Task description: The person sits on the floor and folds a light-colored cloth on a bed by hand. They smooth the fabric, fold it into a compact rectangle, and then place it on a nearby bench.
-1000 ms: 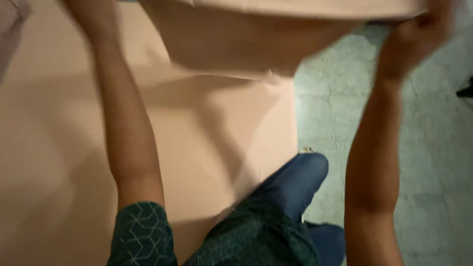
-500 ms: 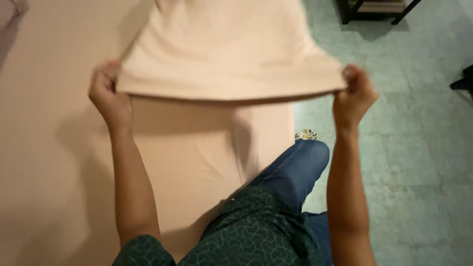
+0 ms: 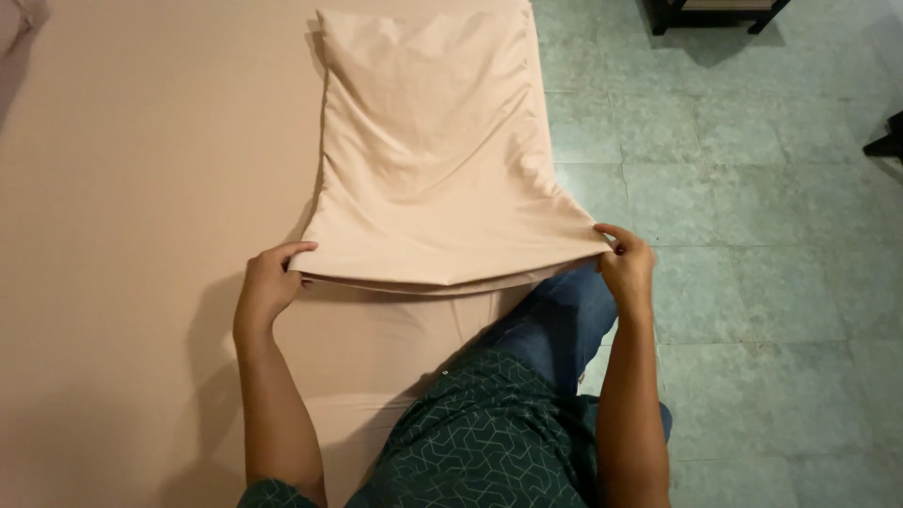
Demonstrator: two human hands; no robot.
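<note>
A pale peach pillowcase (image 3: 433, 160) with a pillow inside lies stretched out on a bed covered by a matching peach sheet (image 3: 141, 235). My left hand (image 3: 266, 287) pinches the near left corner of the pillowcase's open end. My right hand (image 3: 625, 263) grips the near right corner, past the bed's edge and above the floor. The open end is pulled taut between both hands and lifted a little off the sheet. The far end of the pillowcase rests flat on the bed.
My knee in blue jeans (image 3: 555, 325) presses against the bed's edge, below a green patterned shirt (image 3: 489, 433). Green floor tiles (image 3: 752, 235) lie to the right. Dark furniture legs (image 3: 715, 14) stand at the top right, another dark piece (image 3: 889, 141) at the right edge.
Both hands have come down and toward me with the pillowcase. It was held up in the air before; now it lies along the bed with only the near end raised.
</note>
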